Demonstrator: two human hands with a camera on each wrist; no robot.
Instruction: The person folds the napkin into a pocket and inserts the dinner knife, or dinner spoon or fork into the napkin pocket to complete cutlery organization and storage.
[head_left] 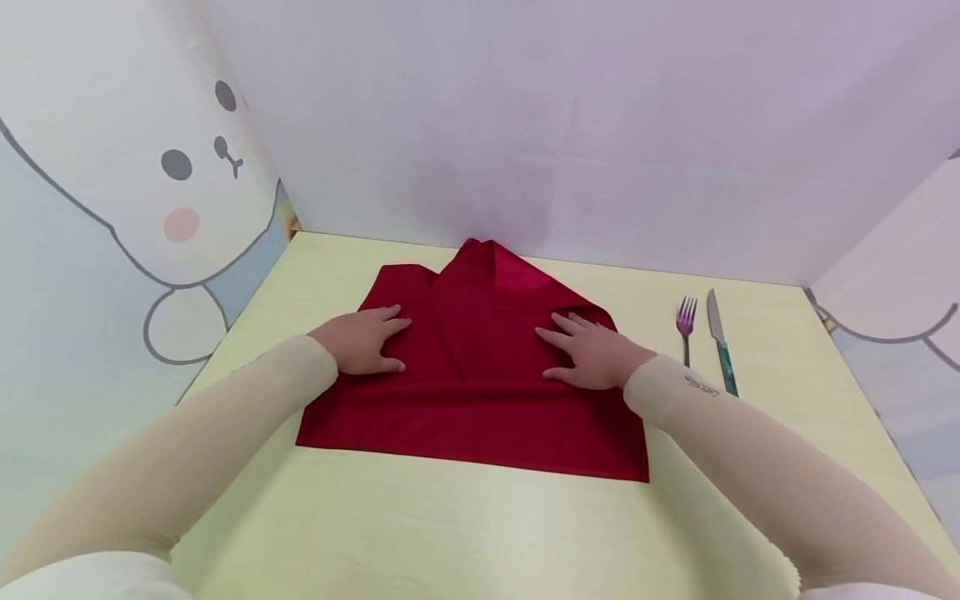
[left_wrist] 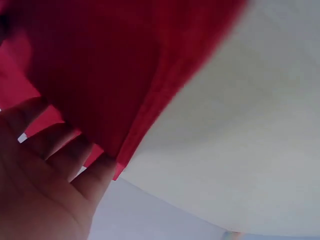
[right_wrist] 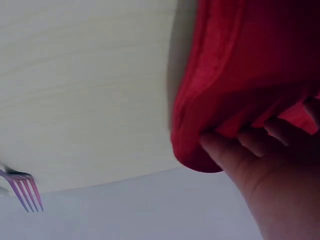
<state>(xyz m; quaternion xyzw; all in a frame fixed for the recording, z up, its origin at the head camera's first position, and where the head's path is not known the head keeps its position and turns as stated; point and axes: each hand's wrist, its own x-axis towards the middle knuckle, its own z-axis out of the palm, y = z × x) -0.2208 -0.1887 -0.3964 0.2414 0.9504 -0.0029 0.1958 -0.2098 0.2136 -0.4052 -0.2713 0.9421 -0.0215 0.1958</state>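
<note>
A red cloth napkin (head_left: 480, 433) lies on the table with its near edge straight and its far part folded into uneven layers that rise to a peak. On its left side rests my left hand (head_left: 367, 342), fingers spread and fairly straight. My right hand (head_left: 596, 354) touches the right side the same way, thumb toward the middle. Up close in the left wrist view, fingers (left_wrist: 95, 177) lie against the cloth near its hemmed edge. The right wrist view has fingertips (right_wrist: 215, 142) on the cloth beside a rounded, turned-over edge.
To the right of the cloth lie a purplish fork (head_left: 686, 321) and a knife (head_left: 720, 346) with a green handle, partly behind the right forearm. The pale wooden table (head_left: 450, 533) ends at a whitish curtain (head_left: 562, 150) at the back. Printed cartoon fabric hangs at both sides.
</note>
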